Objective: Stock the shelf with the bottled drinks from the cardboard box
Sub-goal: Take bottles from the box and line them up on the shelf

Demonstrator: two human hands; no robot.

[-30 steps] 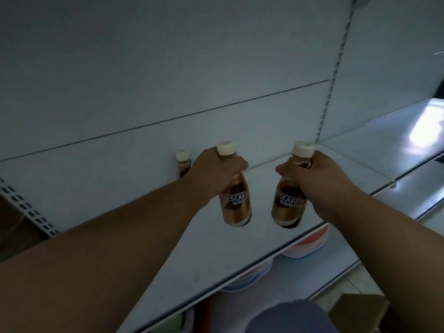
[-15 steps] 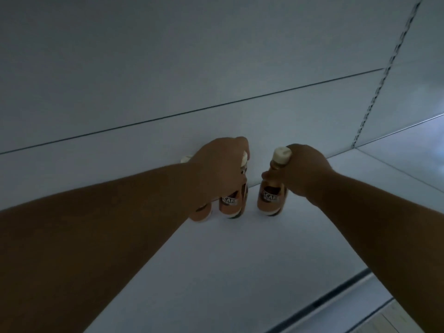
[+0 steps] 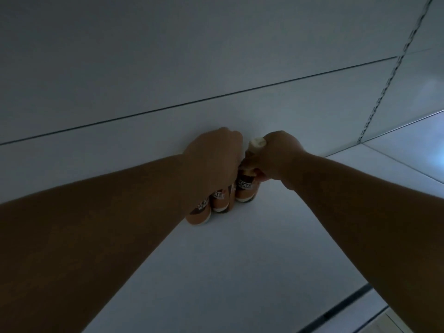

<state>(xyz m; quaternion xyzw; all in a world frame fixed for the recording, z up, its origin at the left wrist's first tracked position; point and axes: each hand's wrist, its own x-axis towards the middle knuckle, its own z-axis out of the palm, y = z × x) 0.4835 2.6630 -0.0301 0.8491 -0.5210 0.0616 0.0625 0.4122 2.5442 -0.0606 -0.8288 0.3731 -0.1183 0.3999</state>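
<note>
Three brown coffee bottles with dark labels stand in a row at the back of the white shelf [image 3: 240,260], against the back panel. My left hand [image 3: 211,162] is closed over the top of the middle bottle [image 3: 219,203] and hides its cap. The leftmost bottle [image 3: 198,213] stands beside it, mostly hidden under my left wrist. My right hand [image 3: 276,159] grips the neck of the rightmost bottle [image 3: 245,191], whose cream cap shows above my fingers. The cardboard box is out of view.
The white back panel [image 3: 216,68] rises right behind the bottles. A slotted upright [image 3: 384,87] divides this bay from the neighbouring shelf [image 3: 408,155] on the right. The shelf's front edge [image 3: 336,311] runs at the lower right.
Both hands carried their bottles from above the shelf's front to its back and set them next to the standing bottle. The view has moved closer in.
</note>
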